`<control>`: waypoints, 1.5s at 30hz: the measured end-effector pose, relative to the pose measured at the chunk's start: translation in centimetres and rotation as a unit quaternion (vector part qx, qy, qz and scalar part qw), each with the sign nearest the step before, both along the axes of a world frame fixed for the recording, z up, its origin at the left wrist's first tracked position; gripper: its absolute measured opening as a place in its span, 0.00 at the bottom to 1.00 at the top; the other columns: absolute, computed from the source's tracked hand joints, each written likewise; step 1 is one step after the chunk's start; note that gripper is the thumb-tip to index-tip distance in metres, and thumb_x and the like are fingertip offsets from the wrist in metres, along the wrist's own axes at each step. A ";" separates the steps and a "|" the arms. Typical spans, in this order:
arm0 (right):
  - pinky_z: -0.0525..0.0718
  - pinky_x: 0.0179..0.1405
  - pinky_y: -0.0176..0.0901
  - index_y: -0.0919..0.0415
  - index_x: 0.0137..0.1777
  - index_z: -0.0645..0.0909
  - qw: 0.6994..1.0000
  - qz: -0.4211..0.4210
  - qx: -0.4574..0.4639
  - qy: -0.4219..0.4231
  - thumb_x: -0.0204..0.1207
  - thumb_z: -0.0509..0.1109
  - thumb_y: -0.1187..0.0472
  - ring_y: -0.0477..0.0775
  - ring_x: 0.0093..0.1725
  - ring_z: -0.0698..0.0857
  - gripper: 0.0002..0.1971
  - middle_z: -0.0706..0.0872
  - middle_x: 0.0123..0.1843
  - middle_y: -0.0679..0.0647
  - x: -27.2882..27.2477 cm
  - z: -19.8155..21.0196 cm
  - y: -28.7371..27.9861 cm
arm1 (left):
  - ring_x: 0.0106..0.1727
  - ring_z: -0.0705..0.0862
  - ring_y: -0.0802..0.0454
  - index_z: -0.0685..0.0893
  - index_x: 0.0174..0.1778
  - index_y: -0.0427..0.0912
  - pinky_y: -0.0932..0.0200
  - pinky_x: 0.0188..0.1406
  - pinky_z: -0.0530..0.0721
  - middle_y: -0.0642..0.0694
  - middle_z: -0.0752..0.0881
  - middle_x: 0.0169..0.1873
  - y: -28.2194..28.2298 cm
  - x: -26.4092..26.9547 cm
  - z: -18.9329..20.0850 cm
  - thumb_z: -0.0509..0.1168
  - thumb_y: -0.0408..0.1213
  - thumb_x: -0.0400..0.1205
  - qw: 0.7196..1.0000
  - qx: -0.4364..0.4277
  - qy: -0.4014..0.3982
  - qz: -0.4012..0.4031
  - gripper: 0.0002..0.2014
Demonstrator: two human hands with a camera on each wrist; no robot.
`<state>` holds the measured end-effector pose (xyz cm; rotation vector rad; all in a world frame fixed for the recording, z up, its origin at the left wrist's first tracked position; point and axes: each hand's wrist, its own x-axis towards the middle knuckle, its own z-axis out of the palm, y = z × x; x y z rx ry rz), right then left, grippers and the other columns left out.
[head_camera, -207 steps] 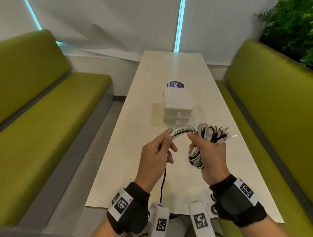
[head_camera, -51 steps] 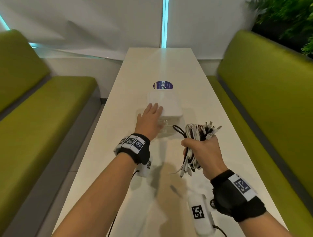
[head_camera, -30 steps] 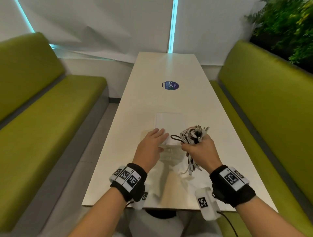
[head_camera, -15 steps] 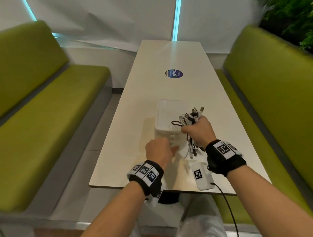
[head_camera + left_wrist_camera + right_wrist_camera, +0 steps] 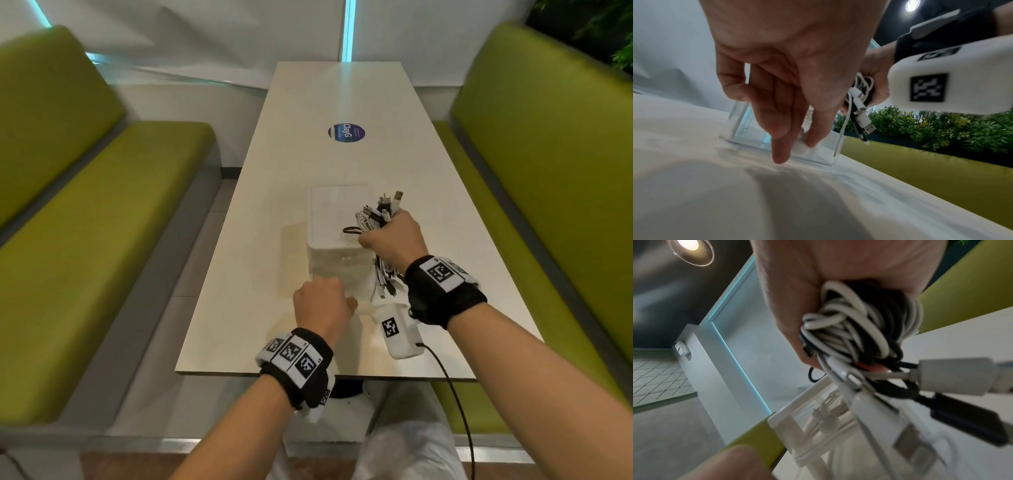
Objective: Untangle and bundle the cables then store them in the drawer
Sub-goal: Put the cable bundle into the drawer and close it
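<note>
The left hand (image 5: 322,301) was flat on top of the drawer box (image 5: 337,219) a sec ago. Now it's down at the front, pinching the small white knob (image 5: 800,147) of the bottom drawer w/ fingers curled, so I think the drawer gets pulled open next. The right hand (image 5: 394,236) grips the cable bundle (image 5: 375,214) tight, just above the box's right side, over the desk (image 5: 239,274).

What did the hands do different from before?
The left hand let go of the cables, reached to the drawer box, slid it closer along the table, and now pinches a drawer's knob. The right hand kept gripping the cable bundle throughout.
</note>
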<state>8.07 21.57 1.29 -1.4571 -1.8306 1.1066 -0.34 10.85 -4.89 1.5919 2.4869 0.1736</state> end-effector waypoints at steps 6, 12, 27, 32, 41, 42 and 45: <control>0.86 0.47 0.47 0.53 0.49 0.78 1.000 -0.004 0.008 -0.013 0.63 0.73 0.65 0.56 0.47 0.86 0.15 0.82 0.39 0.44 -0.2 -0.2 0.1 | 0.45 0.84 0.41 0.84 0.41 0.41 0.54 0.39 0.74 0.42 0.87 0.42 -2.3 0.8 -0.5 0.60 0.50 0.82 1.000 -0.014 0.002 -0.007 0.16; 0.85 0.45 0.45 0.53 0.50 0.79 1.000 0.007 0.013 -0.002 0.62 0.74 0.64 0.54 0.45 0.85 0.15 0.84 0.41 0.45 0.0 -0.3 -0.1 | 0.41 0.84 0.44 0.87 0.42 0.44 0.56 0.37 0.74 0.45 0.87 0.39 -3.9 0.9 -0.1 0.59 0.58 0.82 0.999 0.003 -0.030 -0.021 0.22; 0.80 0.32 0.43 0.50 0.48 0.74 0.933 0.238 0.126 -0.240 0.64 0.70 0.59 0.54 0.38 0.83 0.13 0.85 0.38 0.49 0.8 0.6 -5.3 | 0.54 0.82 0.51 0.91 0.52 0.53 0.55 0.53 0.80 0.55 0.87 0.51 -4.4 -3.4 -0.8 0.69 0.41 0.80 0.985 0.098 -0.118 -0.075 0.08; 0.79 0.35 0.43 0.53 0.58 0.71 0.947 0.167 0.125 -0.243 0.68 0.68 0.58 0.58 0.42 0.83 0.18 0.83 0.41 0.49 0.0 -3.4 -6.2 | 0.53 0.82 0.52 0.91 0.54 0.54 0.65 0.45 0.69 0.53 0.89 0.49 -4.4 -3.6 -1.1 0.66 0.39 0.81 0.982 0.102 -0.128 -0.095 0.10; 0.78 0.37 0.45 0.57 0.55 0.75 0.917 0.164 0.149 -0.333 0.71 0.67 0.55 0.66 0.48 0.85 0.14 0.86 0.47 0.59 -1.2 -5.3 -6.0 | 0.49 0.82 0.52 0.92 0.50 0.55 0.66 0.41 0.66 0.52 0.91 0.45 -4.2 -3.6 -1.5 0.69 0.38 0.79 0.978 0.115 -0.152 -0.088 0.10; 0.77 0.36 0.45 0.57 0.53 0.77 0.918 0.154 0.139 -0.337 0.70 0.67 0.55 0.65 0.47 0.85 0.13 0.86 0.47 0.59 -1.3 -5.4 -5.9 | 0.49 0.82 0.53 0.92 0.50 0.55 0.67 0.41 0.65 0.53 0.91 0.45 -4.2 -3.6 -1.6 0.69 0.38 0.79 0.977 0.120 -0.155 -0.089 0.09; 0.77 0.36 0.45 0.58 0.50 0.79 0.914 0.146 0.117 -0.359 0.69 0.67 0.59 0.64 0.46 0.86 0.09 0.86 0.47 0.58 -1.8 -5.5 -5.5 | 0.50 0.82 0.53 0.92 0.50 0.53 0.68 0.42 0.66 0.53 0.91 0.46 -4.3 -3.6 -1.6 0.68 0.37 0.79 0.974 0.129 -0.165 -0.083 0.09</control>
